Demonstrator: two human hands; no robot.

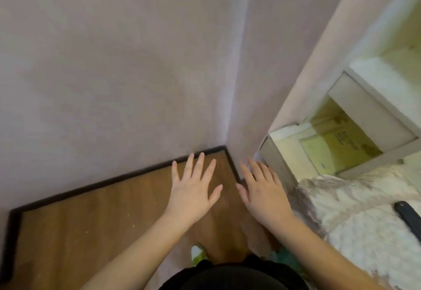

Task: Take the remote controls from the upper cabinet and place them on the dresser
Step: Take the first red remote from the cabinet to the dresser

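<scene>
Both hands are held out flat, palms down, over the wooden floor near a wall corner. My left hand (193, 187) has its fingers spread and holds nothing. My right hand (262, 189) is also spread and empty, close to the corner of a pale cabinet. A black remote control (407, 218) lies on a fluffy cream and pink cover (355, 216) at the right edge, partly cut off by the frame. The upper cabinet cannot be seen in this view.
A pink wall (114, 73) with a dark skirting board (109, 181) fills the left. A pale cabinet (369, 116) with open compartments stands at the right, one holding a yellowish box (337, 146). My feet show below.
</scene>
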